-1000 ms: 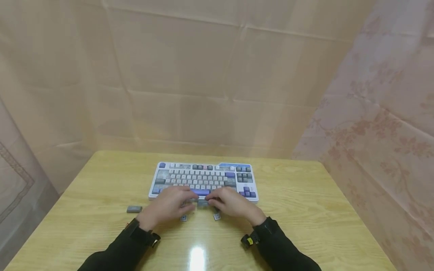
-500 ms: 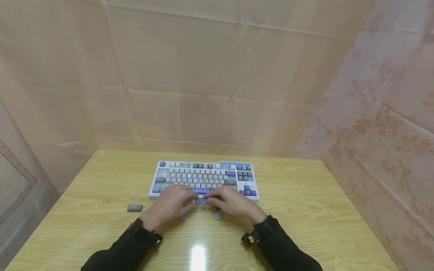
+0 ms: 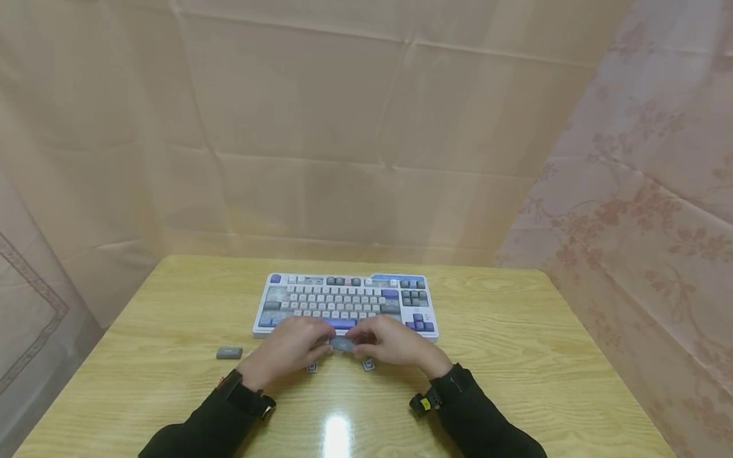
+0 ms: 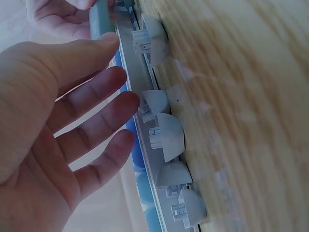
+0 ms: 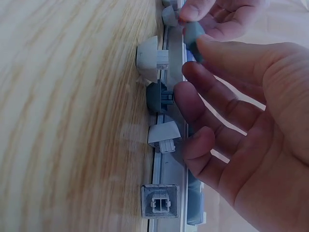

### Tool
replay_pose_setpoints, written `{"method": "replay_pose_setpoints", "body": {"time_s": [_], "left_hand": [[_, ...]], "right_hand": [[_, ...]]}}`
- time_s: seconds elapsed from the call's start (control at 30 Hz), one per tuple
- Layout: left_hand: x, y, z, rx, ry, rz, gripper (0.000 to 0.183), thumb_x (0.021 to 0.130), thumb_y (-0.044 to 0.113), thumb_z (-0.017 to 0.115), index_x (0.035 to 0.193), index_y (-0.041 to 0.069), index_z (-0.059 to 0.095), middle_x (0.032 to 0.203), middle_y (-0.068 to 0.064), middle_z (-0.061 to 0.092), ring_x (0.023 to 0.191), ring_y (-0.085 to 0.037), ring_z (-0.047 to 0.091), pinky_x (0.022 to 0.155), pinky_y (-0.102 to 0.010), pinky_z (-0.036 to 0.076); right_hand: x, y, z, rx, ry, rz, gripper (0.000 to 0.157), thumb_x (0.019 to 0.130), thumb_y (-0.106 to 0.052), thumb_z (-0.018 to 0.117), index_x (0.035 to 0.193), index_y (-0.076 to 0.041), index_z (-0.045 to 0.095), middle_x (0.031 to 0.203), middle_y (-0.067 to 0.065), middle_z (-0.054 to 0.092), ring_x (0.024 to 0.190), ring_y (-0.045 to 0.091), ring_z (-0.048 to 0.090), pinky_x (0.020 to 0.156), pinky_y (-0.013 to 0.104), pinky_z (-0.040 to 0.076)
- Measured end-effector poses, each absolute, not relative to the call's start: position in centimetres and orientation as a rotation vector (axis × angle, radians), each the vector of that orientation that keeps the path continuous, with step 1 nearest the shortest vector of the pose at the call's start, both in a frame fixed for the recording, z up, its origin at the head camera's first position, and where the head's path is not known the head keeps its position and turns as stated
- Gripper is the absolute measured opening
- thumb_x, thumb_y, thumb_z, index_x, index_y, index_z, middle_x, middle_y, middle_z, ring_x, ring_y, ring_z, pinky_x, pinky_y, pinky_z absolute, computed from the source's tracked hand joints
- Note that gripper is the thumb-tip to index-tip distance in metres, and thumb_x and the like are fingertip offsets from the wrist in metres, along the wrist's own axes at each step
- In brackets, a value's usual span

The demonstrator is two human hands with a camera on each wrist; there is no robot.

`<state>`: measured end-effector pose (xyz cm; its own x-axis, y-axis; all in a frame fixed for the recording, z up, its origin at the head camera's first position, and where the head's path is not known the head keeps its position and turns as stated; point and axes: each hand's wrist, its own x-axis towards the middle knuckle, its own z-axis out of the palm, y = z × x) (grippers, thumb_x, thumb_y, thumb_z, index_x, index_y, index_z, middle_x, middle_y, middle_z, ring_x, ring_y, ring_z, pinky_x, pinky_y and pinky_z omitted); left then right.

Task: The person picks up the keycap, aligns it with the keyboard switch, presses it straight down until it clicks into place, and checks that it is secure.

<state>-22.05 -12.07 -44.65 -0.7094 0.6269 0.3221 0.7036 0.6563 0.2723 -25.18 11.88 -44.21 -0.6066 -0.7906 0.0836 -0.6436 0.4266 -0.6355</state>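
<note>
Between both hands is a wide grey-blue keycap (image 3: 342, 344), just in front of the keyboard (image 3: 258, 321). My left hand (image 3: 293, 343) pinches one end of this keycap (image 4: 100, 20), its remaining fingers spread loosely in the left wrist view. The other end is pinched by my right hand (image 3: 395, 343); the right wrist view shows its thumb against the keycap (image 5: 194, 39). Loose pale keycaps lie on the table below the hands, one near the left (image 3: 312, 367) and another near the right (image 3: 368, 364), with stems showing.
A long grey keycap (image 3: 229, 353) lies left of the left hand. More loose keycaps, including a pale one (image 4: 172, 137) and a dark one (image 5: 154, 97), lie along the keyboard's front edge. Beige cloth (image 3: 321, 127) hangs behind the wooden table (image 3: 504, 369).
Both hands stay almost in place in front of the keyboard. The keycap between the fingertips has turned slightly.
</note>
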Motion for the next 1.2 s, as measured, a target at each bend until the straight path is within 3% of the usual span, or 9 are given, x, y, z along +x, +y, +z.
{"method": "replay_pose_setpoints", "body": {"time_s": [0.37, 0.67, 0.93, 1.2], "left_hand": [[-22.13, -12.32, -44.86, -1.233, -2.727, -0.579, 0.012, 0.084, 0.023, 0.07, 0.094, 0.018, 0.072, 0.084, 0.011, 0.065, 0.074, -0.004, 0.056, 0.064, -0.025, 0.047], [-22.23, -12.21, -44.92, -1.209, -2.731, -0.586, 0.005, 0.085, 0.02, 0.069, 0.089, 0.02, 0.071, 0.075, 0.015, 0.059, 0.064, -0.002, 0.05, 0.057, -0.024, 0.044], [-22.15, -12.21, -45.03, -1.147, -2.731, -0.615, 0.008, 0.084, 0.019, 0.069, 0.092, 0.017, 0.073, 0.082, 0.011, 0.065, 0.07, -0.001, 0.053, 0.061, -0.025, 0.047], [-22.24, -12.22, -45.27, -1.108, -2.772, -0.627, 0.006, 0.084, 0.024, 0.069, 0.087, 0.019, 0.07, 0.077, 0.014, 0.062, 0.069, -0.001, 0.054, 0.062, -0.025, 0.048]], "right_hand": [[-25.17, 11.8, -43.95, -1.376, 2.476, -0.776, 0.023, 0.085, -0.02, 0.069, 0.108, -0.016, 0.071, 0.089, -0.013, 0.063, 0.072, -0.001, 0.056, 0.062, 0.018, 0.049], [-25.31, 11.67, -44.48, -1.48, 2.46, -0.709, 0.017, 0.081, -0.018, 0.073, 0.097, -0.021, 0.074, 0.085, -0.014, 0.064, 0.071, -0.004, 0.054, 0.059, 0.015, 0.047], [-24.9, 11.53, -44.27, -1.528, 2.338, -0.752, 0.02, 0.083, -0.015, 0.071, 0.103, -0.013, 0.073, 0.089, -0.011, 0.07, 0.075, -0.007, 0.06, 0.065, 0.013, 0.049], [-24.7, 11.42, -44.16, -1.587, 2.265, -0.758, 0.027, 0.083, -0.02, 0.071, 0.108, -0.011, 0.07, 0.09, -0.01, 0.071, 0.08, -0.01, 0.059, 0.072, 0.015, 0.049]]}}
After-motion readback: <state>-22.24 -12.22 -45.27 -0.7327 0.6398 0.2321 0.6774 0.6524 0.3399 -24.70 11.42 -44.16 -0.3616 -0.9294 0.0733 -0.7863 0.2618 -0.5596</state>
